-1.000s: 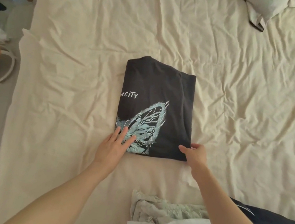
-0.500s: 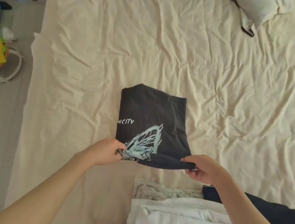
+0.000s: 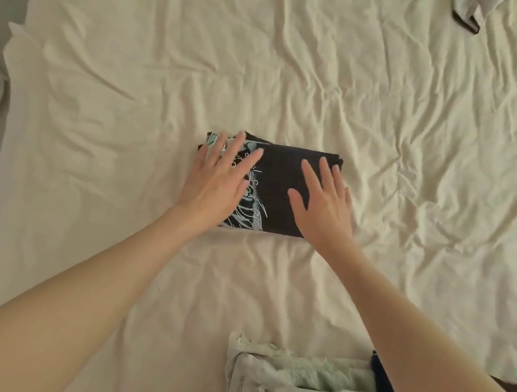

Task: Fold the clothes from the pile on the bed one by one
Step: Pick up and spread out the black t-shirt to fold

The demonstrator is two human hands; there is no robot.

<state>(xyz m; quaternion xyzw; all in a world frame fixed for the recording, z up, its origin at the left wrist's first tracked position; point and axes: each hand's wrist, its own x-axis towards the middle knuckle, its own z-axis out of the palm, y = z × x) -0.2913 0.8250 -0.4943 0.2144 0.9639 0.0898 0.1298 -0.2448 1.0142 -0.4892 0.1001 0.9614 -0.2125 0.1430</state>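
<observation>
The dark T-shirt point(image 3: 272, 188), half a second ago lifted by its near hem, now lies doubled over into a compact rectangle at the middle of the bed point(image 3: 428, 155). The left hand point(image 3: 219, 179) and right hand point(image 3: 324, 203) rest flat on it, fingers spread, gripping nothing. This garment looks finished; folded clothes point(image 3: 303, 391) sit at the bed's near edge.
</observation>
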